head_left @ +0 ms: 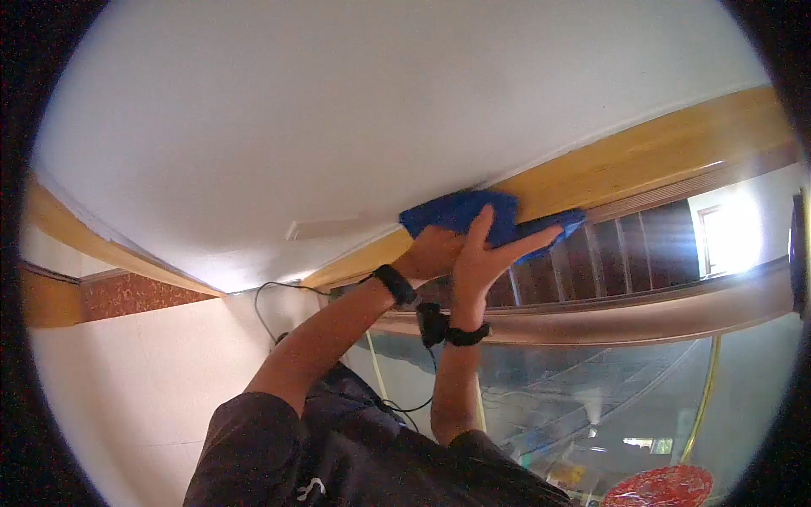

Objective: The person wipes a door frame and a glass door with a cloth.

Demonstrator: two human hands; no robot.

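Blue cloth is against the wooden trim, beside the white surface. The left hand is partly curled at the cloth; whether it grips, I cannot tell. The right hand opens wide, its fingers spread over the cloth.

Cloth against trim; window right of cloth; glass pane before trim.
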